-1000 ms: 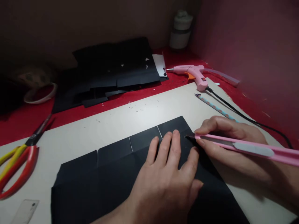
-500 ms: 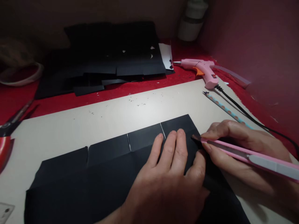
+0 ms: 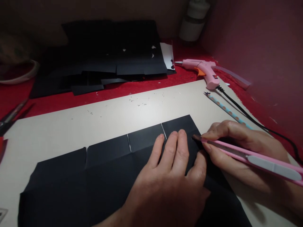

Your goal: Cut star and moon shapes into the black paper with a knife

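Observation:
A large sheet of black paper (image 3: 106, 186) lies in front of me, with several slits along its far edge. White shows through the slits. My left hand (image 3: 170, 170) presses flat on the paper near its right side, fingers stretched out. In my right hand (image 3: 239, 148) a pink utility knife (image 3: 255, 159) with a grey slider is gripped between thumb and fingers. Its blade tip touches the black paper just right of my left fingertips, near the right edge.
A white board (image 3: 56, 129) lies under the paper, dotted with small dark scraps. Behind it on red cloth are stacked black sheets (image 3: 94, 60), a pink glue gun (image 3: 201, 67) with a black cord, and a turquoise pencil (image 3: 227, 109). Scissors (image 3: 11, 116) lie at the left, a white bottle (image 3: 193, 23) stands behind.
The whole scene has shifted slightly left in the view. Both hands keep nearly the same place on the paper, and the knife tip stays near the same spot.

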Demonstrator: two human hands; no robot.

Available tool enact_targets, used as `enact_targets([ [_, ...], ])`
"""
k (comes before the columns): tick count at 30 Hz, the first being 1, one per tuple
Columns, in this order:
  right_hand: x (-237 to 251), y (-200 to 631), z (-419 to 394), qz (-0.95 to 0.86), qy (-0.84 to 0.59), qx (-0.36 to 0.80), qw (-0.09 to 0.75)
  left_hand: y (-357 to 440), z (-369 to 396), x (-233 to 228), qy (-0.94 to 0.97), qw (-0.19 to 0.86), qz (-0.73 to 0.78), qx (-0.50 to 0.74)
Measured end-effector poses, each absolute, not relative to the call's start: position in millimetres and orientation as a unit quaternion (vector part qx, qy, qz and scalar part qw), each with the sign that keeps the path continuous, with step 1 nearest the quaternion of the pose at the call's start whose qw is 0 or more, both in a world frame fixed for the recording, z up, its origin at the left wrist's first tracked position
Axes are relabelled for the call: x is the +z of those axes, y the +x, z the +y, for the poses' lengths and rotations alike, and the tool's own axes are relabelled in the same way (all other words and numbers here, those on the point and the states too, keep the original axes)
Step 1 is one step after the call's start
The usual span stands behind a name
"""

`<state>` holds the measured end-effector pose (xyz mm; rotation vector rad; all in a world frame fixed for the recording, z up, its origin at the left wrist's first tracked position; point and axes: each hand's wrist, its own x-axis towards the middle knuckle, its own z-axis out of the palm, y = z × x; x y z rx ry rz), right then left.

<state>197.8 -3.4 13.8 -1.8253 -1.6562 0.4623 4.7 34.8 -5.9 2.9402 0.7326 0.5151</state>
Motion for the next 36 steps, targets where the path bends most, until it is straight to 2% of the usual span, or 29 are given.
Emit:
enact_targets([
  [21,11,195,-5,-0.703,-0.632,0.102,0.310,10,34,-6,0.947,0.044,0.251,0.196],
  [29,17,194,-6,-0.730,-0.630,0.079,0.253,11,30,-6,0.944,0.044,0.253,0.208],
  [36,18,190,-7,-0.714,-0.641,0.071,0.271,10,31,-7,0.946,0.046,0.246,0.208],
])
